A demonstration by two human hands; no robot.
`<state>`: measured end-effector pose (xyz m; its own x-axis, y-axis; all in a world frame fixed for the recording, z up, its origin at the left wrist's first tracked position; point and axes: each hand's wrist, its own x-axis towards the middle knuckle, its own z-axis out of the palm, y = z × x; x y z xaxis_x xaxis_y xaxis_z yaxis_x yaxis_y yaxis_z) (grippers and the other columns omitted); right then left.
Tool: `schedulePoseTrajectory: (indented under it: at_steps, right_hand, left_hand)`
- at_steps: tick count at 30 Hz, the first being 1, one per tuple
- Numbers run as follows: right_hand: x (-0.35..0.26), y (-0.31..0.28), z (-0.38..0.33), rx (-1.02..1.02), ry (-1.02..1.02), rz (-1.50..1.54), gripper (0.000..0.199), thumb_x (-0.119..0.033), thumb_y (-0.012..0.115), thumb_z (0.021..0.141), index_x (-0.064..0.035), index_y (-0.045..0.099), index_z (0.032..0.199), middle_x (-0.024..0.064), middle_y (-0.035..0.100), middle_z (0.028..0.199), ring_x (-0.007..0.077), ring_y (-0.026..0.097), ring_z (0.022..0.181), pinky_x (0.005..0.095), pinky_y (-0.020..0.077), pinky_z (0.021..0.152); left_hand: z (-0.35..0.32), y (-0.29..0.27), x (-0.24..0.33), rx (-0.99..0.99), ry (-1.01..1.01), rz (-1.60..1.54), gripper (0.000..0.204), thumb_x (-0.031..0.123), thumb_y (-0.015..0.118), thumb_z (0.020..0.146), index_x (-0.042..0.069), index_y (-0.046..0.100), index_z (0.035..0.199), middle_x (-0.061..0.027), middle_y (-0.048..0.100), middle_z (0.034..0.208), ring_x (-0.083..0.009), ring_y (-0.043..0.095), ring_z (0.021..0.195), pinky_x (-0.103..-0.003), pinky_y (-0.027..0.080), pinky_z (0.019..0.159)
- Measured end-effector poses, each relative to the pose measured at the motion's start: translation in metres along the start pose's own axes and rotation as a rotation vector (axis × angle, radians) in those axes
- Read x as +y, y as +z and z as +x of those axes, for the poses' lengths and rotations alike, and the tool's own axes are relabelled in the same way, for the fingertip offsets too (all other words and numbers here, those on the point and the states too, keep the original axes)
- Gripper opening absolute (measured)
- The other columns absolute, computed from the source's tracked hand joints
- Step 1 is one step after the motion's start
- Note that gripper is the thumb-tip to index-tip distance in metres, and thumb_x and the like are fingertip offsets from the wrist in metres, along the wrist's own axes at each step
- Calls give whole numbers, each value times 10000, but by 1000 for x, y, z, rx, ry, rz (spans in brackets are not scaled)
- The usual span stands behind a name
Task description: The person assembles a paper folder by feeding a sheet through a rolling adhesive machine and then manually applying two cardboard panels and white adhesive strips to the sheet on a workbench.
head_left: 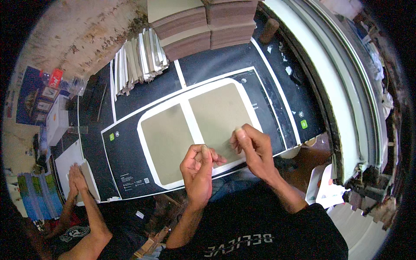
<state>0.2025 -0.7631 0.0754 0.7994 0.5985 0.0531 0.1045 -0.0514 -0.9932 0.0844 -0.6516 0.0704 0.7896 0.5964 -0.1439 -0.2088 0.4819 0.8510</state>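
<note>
My left hand [200,171] hovers over the near edge of a white sheet [187,117], thumb and fingers pressed together in a pinch. To its right, my right hand [256,149] is curled closed above the same sheet, thumb against the forefinger. Whatever either hand holds, if anything, is too small or hidden to make out. On the white sheet lie two grey-brown boards with rounded corners, a left board [167,138] and a right board [219,106]. A white strip separates them. Beneath is a black printed sheet [123,151] with white border lines.
Stacks of brown boards [186,39] and a bundle of pale strips [138,60] stand at the back. Left, a co-worker's hands [77,180] press on a white sheet [69,158], near a plastic bottle [76,84] and white box [57,119]. A pale metal rail [323,78] runs along the right.
</note>
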Motion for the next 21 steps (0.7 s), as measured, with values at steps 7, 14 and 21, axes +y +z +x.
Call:
schedulePoseTrajectory:
  at_steps: [7, 14, 21]
  right_hand:
    - [-19, 5, -7, -4, -141, -80, 138, -30, 623, 959, 10, 714, 1054, 120, 676, 875, 187, 630, 795, 307, 500, 710]
    - [1, -29, -7, 269, -131, -227, 283, 1, 778, 810, -33, 741, 1089, 99, 691, 934, 161, 646, 817, 287, 531, 725]
    - [13, -75, -23, 357, -29, -451, 106, -63, 778, 852, -23, 759, 948, 70, 712, 721, 90, 637, 633, 252, 486, 573]
  left_hand:
    - [-9, 7, -2, 58, -50, -137, 239, 201, 497, 1077, 11, 547, 941, -51, 550, 811, -174, 605, 763, -395, 574, 834]
    - [-5, 30, 10, 215, -223, 1, 300, 238, 503, 1076, 22, 561, 877, -77, 583, 786, -197, 619, 761, -374, 572, 811]
    - [0, 17, -4, -5, -323, -600, 331, 280, 398, 1103, 110, 452, 825, 6, 399, 739, -124, 361, 693, -311, 355, 700]
